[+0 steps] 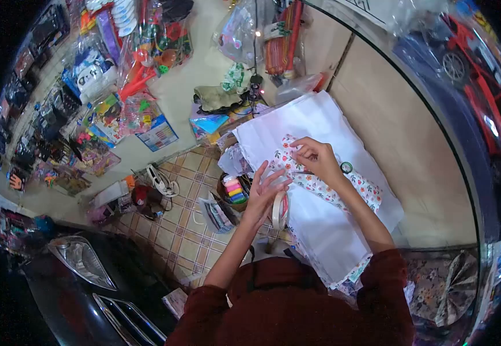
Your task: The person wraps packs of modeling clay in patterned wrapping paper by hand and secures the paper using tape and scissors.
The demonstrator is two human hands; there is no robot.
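Observation:
White sheets of paper (337, 228) lie stacked in front of me, and on them rests a folded or wrapped piece of floral-print paper (371, 193). My right hand (318, 160) is over the floral paper, thumb and fingertips pinched; whatever they hold is too small to make out. My left hand (263, 193) is to its left, palm turned up and fingers spread, with nothing visible in it. Close beside the left hand, a wide roll of tape (279, 212) stands on edge. A small green-rimmed roll (346, 167) sits by my right wrist.
Left of the paper stand a container of coloured rolls (236, 190) and a small paper bag (216, 213). A glass edge (435, 109) curves along the right, with a boxed red toy car (484, 86) beyond. Packaged toys (141, 75) hang at upper left.

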